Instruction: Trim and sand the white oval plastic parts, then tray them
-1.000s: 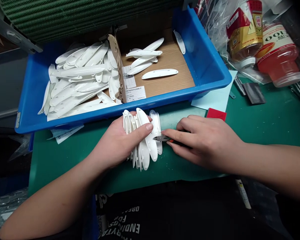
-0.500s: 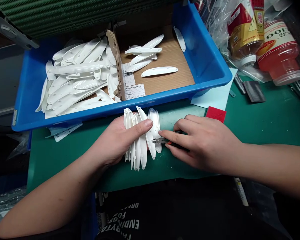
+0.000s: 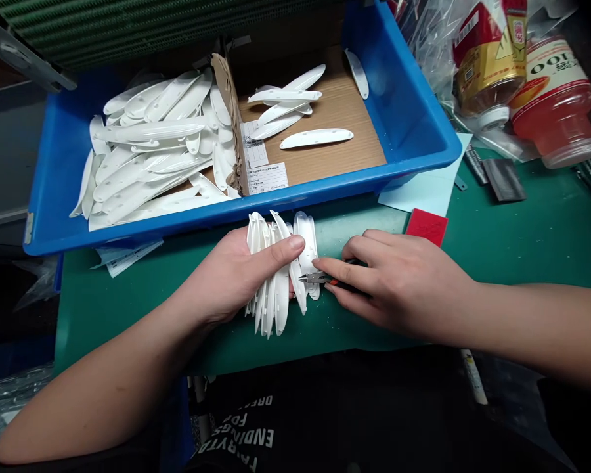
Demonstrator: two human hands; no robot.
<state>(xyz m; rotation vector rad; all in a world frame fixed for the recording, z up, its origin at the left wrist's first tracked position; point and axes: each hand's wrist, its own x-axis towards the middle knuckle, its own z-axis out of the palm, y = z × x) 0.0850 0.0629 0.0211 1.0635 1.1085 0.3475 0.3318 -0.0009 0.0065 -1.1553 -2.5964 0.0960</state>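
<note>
My left hand [image 3: 246,269] is closed round a bunch of slim, curved white plastic parts [image 3: 280,295], its thumb pressed across them. The parts stand side by side, the rightmost ones fanned a little away from the bunch. In my right hand [image 3: 394,279] is a pair of small cutting pliers [image 3: 315,278] with dark handles and a bit of orange near the joint. The jaws' tips lie against the rightmost white parts. My right forefinger reaches along the pliers to the edge of a part. Most of the handles are hidden under the fingers.
A blue bin [image 3: 325,180] stands beyond my hands, split by a cardboard divider [image 3: 229,112]. White parts are heaped on its left side, several on its right. A red pad [image 3: 427,226] and pale blue paper [image 3: 418,197] lie on the green mat [image 3: 522,243]; bottles [image 3: 551,105] lie behind.
My left hand and the bunch have shifted very slightly to the right. My right hand and the pliers stay nearly in place; the camera view has shifted a little.
</note>
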